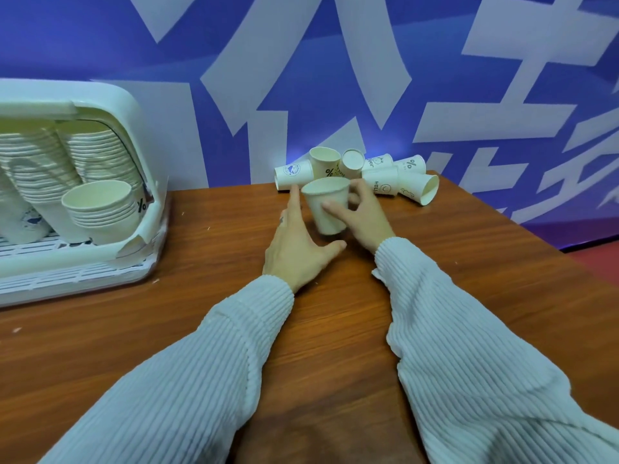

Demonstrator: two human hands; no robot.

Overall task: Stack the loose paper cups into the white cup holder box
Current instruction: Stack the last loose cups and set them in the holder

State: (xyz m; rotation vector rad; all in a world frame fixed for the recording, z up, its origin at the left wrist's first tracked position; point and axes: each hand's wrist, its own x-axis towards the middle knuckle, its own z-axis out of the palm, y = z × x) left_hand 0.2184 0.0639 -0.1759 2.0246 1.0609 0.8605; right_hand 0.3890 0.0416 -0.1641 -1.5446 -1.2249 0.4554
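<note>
At frame centre, the right hand (pixel 363 220) pinched an upright cup (pixel 326 204) on the bench (pixel 187 329); the left hand (pixel 296 244) lay spread beside it.

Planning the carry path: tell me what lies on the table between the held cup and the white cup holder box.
Head view: only bare wooden table lies between the cup in the right hand and the cup holder box.
</note>
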